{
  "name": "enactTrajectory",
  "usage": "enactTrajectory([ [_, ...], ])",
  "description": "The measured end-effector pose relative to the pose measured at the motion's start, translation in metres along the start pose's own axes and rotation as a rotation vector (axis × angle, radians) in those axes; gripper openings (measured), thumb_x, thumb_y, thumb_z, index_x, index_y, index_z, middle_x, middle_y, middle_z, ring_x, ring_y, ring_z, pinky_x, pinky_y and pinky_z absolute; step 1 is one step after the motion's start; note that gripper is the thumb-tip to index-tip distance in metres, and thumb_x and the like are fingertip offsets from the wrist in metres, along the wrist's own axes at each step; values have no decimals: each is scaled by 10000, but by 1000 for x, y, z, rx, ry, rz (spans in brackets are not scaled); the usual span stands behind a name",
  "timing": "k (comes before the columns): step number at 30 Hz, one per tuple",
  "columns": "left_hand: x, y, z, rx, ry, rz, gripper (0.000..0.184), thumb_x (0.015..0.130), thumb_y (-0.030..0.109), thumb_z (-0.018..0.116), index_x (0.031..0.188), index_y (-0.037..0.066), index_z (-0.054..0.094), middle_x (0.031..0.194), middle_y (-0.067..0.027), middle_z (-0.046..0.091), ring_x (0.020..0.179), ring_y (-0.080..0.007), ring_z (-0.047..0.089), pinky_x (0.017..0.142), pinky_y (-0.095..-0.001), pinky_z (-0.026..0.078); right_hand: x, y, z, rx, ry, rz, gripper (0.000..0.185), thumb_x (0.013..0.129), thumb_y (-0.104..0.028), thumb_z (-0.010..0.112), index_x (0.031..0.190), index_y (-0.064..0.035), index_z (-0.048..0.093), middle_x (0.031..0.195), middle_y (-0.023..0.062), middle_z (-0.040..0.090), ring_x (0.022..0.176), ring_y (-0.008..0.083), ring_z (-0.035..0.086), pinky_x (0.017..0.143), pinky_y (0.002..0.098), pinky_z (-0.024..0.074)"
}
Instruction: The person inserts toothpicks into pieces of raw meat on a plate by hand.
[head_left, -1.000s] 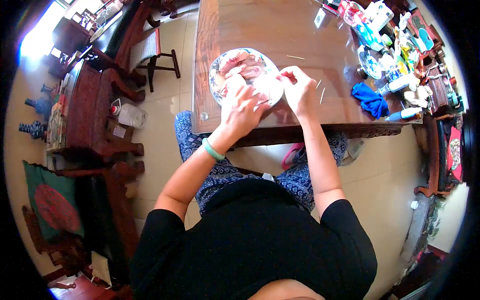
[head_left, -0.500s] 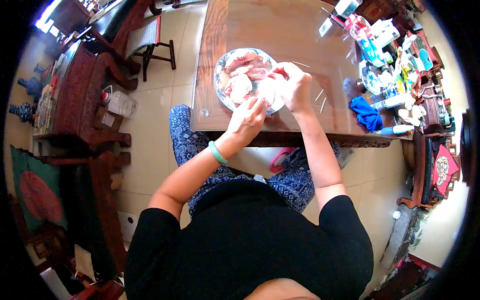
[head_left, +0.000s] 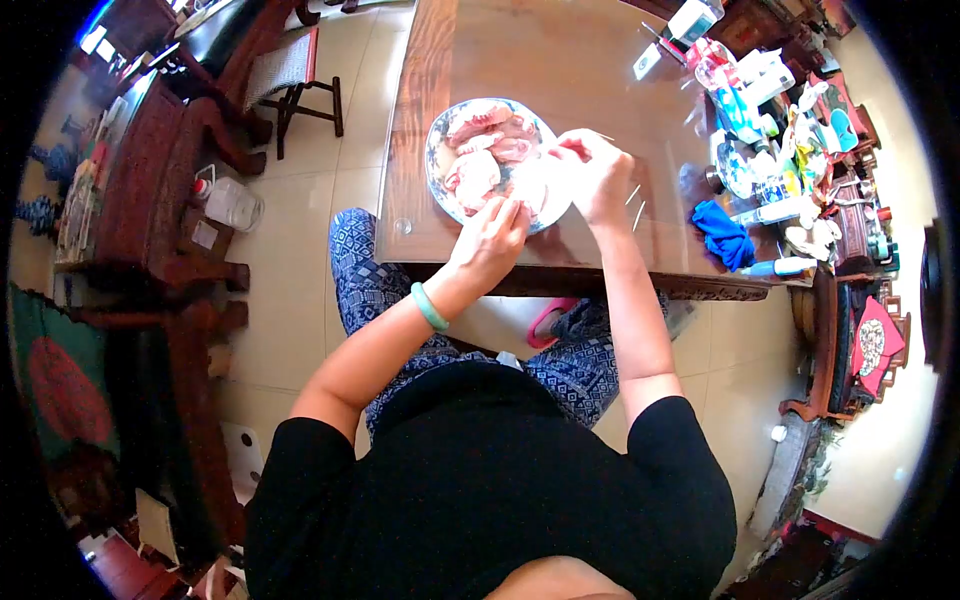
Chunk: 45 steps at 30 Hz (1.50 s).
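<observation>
A white plate with a blue pattern holds several pieces of pink raw meat. Over its front right part, my left hand has its fingers closed on a piece of meat at the plate's near edge; glare washes out that side. My right hand is raised at the plate's right rim, thumb and fingers pinched together. Whatever sits in that pinch is too small and bright to make out. Beside the right hand, thin toothpicks lie on the glass-topped table.
A blue cloth lies at the table's right, by a crowd of bottles, bags and packets. A small clear round piece is at the near left corner. On the floor to the left stand a stool and a plastic jug.
My right hand has drawn slightly away from the meat, widening the gap between my hands. My left hand stays at the plate's near edge. The whole view has shifted a little.
</observation>
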<state>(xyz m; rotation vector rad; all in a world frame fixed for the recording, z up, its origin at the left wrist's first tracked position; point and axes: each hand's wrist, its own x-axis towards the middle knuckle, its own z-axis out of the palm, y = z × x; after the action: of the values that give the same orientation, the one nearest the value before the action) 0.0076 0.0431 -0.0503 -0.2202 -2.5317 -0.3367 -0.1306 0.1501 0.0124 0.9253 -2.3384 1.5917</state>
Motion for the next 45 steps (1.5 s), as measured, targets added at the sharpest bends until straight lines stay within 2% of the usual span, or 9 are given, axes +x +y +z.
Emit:
enactTrajectory([
  [6, 0, 0, 2, -21, 12, -30, 322, 780, 48, 555, 1088, -42, 587, 1087, -170, 578, 994, -318, 575, 892, -388, 496, -13, 12, 8, -193, -80, -139, 40, 779, 27, 705, 811, 27, 681, 694, 106, 692, 643, 113, 655, 581, 271, 522],
  [9, 0, -2, 1, 3, 12, 41, 358, 747, 105, 559, 1062, -65, 571, 1008, -156, 552, 941, -264, 551, 854, -344, 486, -8, -9, -2, 41, 8, 19, 87, 758, -2, 729, 815, 34, 674, 691, 147, 680, 634, 138, 649, 602, 301, 522],
  [12, -2, 1, 4, -14, -45, -35, 370, 767, 54, 555, 1124, -41, 585, 1108, -173, 569, 1010, -309, 568, 901, -383, 490, -19, 5, 11, -198, -103, -57, 67, 770, 9, 719, 819, 27, 678, 687, 116, 685, 625, 112, 640, 582, 276, 519],
  [18, 0, 0, 1, -36, -103, -30, 393, 762, 62, 552, 1136, -56, 579, 1113, -174, 570, 1029, -308, 567, 917, -383, 485, -15, -5, 8, -70, -16, -17, 81, 757, 19, 712, 821, 41, 667, 696, 108, 687, 646, 124, 642, 608, 284, 528],
  [22, 0, 0, 1, 28, -50, 14, 381, 757, 72, 549, 1111, -60, 591, 1109, -171, 574, 1039, -298, 567, 917, -378, 486, -22, -1, 17, -105, -166, -34, 45, 773, 43, 685, 814, 39, 666, 705, 114, 689, 646, 120, 645, 603, 277, 529],
  [31, 3, -1, 0, 22, -27, 33, 325, 730, 60, 567, 1034, -46, 618, 1062, -141, 577, 1007, -283, 570, 889, -364, 495, -20, -12, 11, -162, -88, -100, 57, 775, 22, 704, 822, 34, 674, 707, 109, 686, 641, 134, 651, 586, 276, 519],
  [34, 1, 0, -3, -15, -59, 14, 310, 727, 58, 571, 1016, -41, 624, 1046, -133, 578, 1000, -276, 571, 883, -363, 496, -13, -6, 1, -16, 3, 25, 84, 750, -22, 726, 818, -4, 680, 726, 142, 682, 660, 189, 686, 584, 306, 537],
  [37, 4, 0, -2, 21, -20, 49, 299, 726, 59, 572, 1003, -38, 631, 1033, -127, 580, 994, -267, 570, 881, -357, 496, -27, 4, 9, -208, -146, -72, 87, 768, -7, 722, 841, 21, 683, 733, 116, 698, 654, 137, 663, 609, 283, 527],
  [45, 4, 1, -4, 17, -37, 35, 283, 725, 68, 570, 981, -32, 635, 1019, -116, 577, 991, -261, 553, 897, -351, 484, -23, -3, -9, -176, -46, -80, 74, 779, -21, 724, 829, 14, 683, 706, 85, 678, 631, 103, 612, 580, 272, 498],
])
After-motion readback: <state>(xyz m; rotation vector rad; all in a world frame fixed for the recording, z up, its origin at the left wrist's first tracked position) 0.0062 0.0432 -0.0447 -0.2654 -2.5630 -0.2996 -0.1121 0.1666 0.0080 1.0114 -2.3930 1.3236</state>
